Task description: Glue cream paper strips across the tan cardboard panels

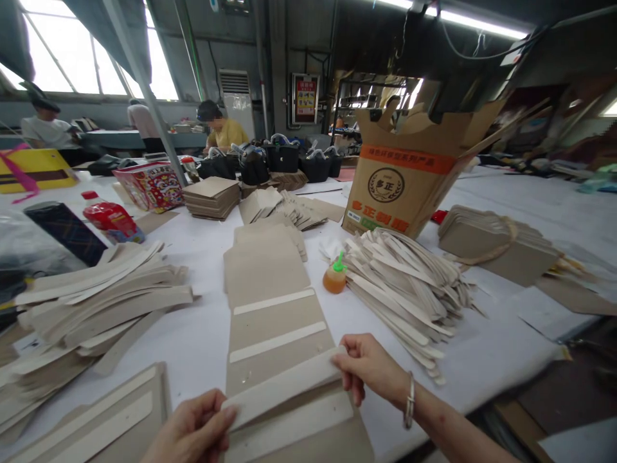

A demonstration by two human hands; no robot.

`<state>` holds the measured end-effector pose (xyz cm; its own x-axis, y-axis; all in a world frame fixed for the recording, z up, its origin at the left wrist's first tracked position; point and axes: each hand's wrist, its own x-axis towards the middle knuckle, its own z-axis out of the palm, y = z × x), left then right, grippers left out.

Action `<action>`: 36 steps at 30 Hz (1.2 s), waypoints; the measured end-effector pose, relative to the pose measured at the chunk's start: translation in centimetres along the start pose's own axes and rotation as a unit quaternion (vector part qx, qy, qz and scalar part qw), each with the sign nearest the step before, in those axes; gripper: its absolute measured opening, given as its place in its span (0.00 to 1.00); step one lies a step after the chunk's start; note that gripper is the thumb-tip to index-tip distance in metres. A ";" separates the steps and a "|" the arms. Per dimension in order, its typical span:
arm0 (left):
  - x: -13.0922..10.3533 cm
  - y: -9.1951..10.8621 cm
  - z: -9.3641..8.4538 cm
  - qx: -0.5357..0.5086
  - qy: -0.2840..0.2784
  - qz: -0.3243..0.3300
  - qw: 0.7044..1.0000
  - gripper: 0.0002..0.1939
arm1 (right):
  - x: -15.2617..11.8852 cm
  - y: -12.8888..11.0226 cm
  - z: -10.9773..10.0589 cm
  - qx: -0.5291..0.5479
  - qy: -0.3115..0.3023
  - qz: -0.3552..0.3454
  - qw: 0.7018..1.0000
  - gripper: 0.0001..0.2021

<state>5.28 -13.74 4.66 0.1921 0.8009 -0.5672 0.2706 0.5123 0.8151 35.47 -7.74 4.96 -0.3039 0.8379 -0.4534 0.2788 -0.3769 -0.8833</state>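
Note:
A pale cardboard strip [285,386] is stretched between my two hands, above a row of overlapping grey-brown cardboard pieces [267,273]. My left hand [195,426] pinches its left end between thumb and fingers. At the other end, my right hand [369,365], with a bangle on the wrist, grips the strip. Beneath it, another strip [292,427] lies across the nearest piece. Two narrower strips [279,342] lie flat on the pieces further up. To the right is a big loose pile of strips [405,283], beside a small round bottle of amber liquid [334,279] with a green nozzle.
More strips [130,296] are heaped at left, above boards bearing strips [110,418]. A tall open carton [400,173] stands behind the right pile, near a bound stack of boards [491,241]. A red bottle [110,215] leans at left. People sit further back.

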 end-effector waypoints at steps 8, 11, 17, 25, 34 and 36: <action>4.3 0.1 -1.6 0.127 0.078 -0.004 0.989 0.27 | 3.8 1.2 -0.4 -0.077 0.013 0.062 0.995 0.07; 4.6 0.1 -1.6 0.151 0.092 -0.016 0.984 0.26 | 4.0 1.3 -0.5 -0.112 0.040 0.059 0.991 0.08; 5.0 -0.2 -1.5 0.154 0.107 -0.041 0.981 0.23 | 4.2 1.3 -0.3 -0.161 0.076 0.059 0.982 0.08; 5.4 -0.7 -1.9 0.176 0.089 -0.053 0.979 0.25 | 4.2 1.3 -0.2 -0.178 0.079 0.077 0.978 0.09; 5.6 -0.7 -2.0 0.171 0.086 -0.048 0.980 0.26 | 4.1 1.3 0.0 -0.192 0.090 0.080 0.974 0.10; 5.5 -0.5 -1.9 0.175 0.089 -0.045 0.980 0.25 | 4.1 1.3 0.1 -0.197 0.091 0.080 0.973 0.10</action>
<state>4.42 -8.97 1.33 -0.0060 0.8144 -0.5803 0.5910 0.4710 0.6549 34.48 -4.82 1.94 -0.0724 0.8501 -0.5216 0.6471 -0.3579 -0.6732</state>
